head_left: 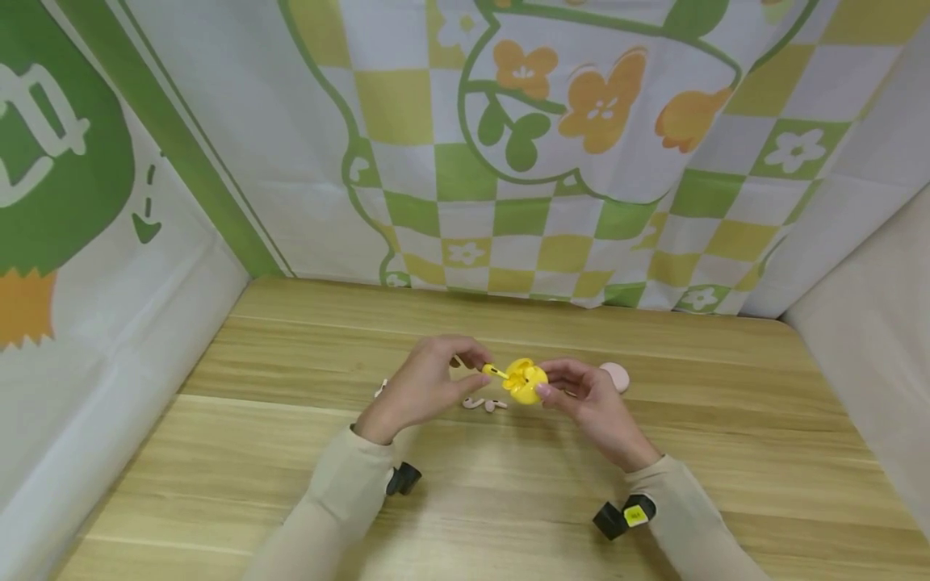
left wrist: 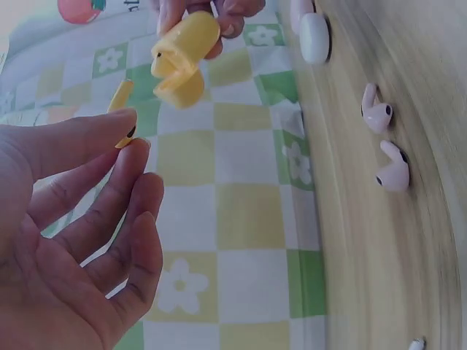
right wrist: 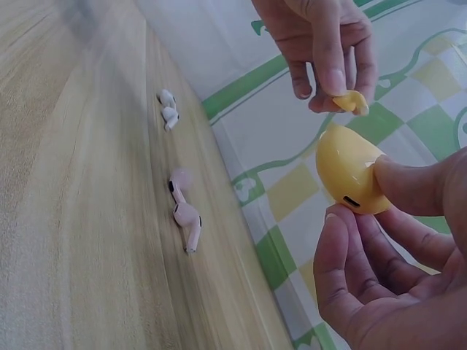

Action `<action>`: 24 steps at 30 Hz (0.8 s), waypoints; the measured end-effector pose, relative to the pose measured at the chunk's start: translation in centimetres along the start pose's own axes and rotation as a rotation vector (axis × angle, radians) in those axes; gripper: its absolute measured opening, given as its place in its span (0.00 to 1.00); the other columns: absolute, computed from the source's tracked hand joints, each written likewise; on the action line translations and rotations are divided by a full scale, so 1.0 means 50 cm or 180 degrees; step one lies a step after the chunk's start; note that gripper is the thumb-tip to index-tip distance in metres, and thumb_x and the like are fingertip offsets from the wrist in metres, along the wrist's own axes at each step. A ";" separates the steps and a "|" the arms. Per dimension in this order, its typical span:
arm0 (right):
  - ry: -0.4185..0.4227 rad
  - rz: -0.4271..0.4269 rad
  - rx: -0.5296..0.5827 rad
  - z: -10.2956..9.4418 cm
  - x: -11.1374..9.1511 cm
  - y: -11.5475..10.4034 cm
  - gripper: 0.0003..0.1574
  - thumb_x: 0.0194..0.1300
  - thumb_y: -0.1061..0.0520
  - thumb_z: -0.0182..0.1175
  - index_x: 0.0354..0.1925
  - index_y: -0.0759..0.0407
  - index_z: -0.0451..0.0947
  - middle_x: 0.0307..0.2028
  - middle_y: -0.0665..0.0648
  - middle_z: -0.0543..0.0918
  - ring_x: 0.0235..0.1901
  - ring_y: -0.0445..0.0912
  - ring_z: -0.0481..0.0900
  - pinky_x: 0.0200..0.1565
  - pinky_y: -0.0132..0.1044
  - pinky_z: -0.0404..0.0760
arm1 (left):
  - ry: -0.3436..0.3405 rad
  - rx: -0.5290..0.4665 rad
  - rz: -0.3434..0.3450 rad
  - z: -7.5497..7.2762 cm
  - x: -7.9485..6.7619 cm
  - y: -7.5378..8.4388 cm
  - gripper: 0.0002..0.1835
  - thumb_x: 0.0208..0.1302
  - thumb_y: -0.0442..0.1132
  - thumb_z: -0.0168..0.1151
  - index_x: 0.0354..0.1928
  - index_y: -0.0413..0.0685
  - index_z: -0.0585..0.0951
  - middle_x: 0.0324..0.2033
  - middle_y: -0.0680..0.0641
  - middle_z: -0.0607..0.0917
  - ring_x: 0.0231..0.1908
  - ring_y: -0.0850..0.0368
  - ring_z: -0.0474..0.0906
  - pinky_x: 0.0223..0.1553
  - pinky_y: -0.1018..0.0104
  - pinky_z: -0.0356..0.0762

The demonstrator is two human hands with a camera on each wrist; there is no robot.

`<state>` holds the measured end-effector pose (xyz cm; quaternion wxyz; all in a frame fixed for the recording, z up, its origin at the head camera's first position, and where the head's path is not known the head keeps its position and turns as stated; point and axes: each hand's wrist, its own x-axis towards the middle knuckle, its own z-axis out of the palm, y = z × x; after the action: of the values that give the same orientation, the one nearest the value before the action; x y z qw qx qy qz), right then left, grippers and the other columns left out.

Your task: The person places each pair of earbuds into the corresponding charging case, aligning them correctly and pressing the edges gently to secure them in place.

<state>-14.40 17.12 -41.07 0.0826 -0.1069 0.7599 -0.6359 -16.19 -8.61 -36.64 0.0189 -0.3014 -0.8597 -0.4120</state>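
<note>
In the head view my left hand pinches a yellow earbud by its head, between thumb and index finger. Its stem points toward a yellow earbud case, whose lid stands open. Thumb and fingers of my right hand grip that case above the table. The left wrist view shows the earbud apart from the case. From the right wrist, the case's back with its charging port faces the camera, so its inside is hidden there.
Two pink earbuds lie on the wooden table below the hands. Two white earbuds lie farther left. A pale pink case rests behind the right hand, beside a white case. Patterned cloth hangs behind the table.
</note>
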 end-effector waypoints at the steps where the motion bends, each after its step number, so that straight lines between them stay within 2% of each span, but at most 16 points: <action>1: 0.0013 -0.0007 0.0009 0.001 0.001 0.000 0.18 0.70 0.65 0.64 0.55 0.72 0.77 0.48 0.65 0.82 0.45 0.49 0.82 0.46 0.36 0.84 | 0.0019 0.0022 0.0011 0.002 0.001 0.004 0.07 0.64 0.35 0.72 0.44 0.46 0.86 0.38 0.53 0.87 0.40 0.55 0.82 0.45 0.57 0.79; 6: 0.0056 -0.0043 0.0050 0.003 0.002 0.000 0.18 0.70 0.65 0.64 0.55 0.72 0.77 0.48 0.66 0.82 0.45 0.48 0.82 0.46 0.36 0.84 | 0.0113 0.0255 0.0051 0.016 0.005 0.015 0.08 0.61 0.36 0.74 0.41 0.47 0.86 0.36 0.55 0.86 0.39 0.59 0.80 0.44 0.60 0.79; 12: 0.0081 -0.0063 0.0075 0.005 0.001 -0.001 0.18 0.70 0.66 0.63 0.56 0.73 0.76 0.49 0.66 0.82 0.46 0.49 0.82 0.47 0.36 0.84 | 0.0164 0.0482 0.0065 0.030 0.010 0.023 0.08 0.60 0.36 0.75 0.41 0.46 0.87 0.35 0.55 0.86 0.38 0.58 0.79 0.43 0.62 0.77; 19: 0.0098 -0.0019 0.0130 0.007 0.001 -0.003 0.19 0.70 0.66 0.63 0.56 0.73 0.75 0.49 0.66 0.82 0.46 0.49 0.82 0.47 0.37 0.84 | 0.0209 0.0556 0.0070 0.037 0.012 0.028 0.08 0.61 0.36 0.75 0.41 0.46 0.88 0.35 0.54 0.86 0.40 0.54 0.80 0.43 0.61 0.77; 24: 0.0052 -0.0029 0.0182 0.008 0.000 -0.005 0.19 0.70 0.66 0.63 0.56 0.74 0.74 0.49 0.67 0.81 0.46 0.49 0.82 0.48 0.39 0.85 | 0.0199 0.0618 0.0167 0.040 0.012 0.031 0.08 0.61 0.36 0.75 0.41 0.47 0.88 0.35 0.54 0.86 0.39 0.56 0.78 0.43 0.62 0.76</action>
<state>-14.25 16.69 -40.90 0.0764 -0.1028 0.7416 -0.6585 -15.44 -6.12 -36.69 0.0856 -0.3075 -0.8864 -0.3353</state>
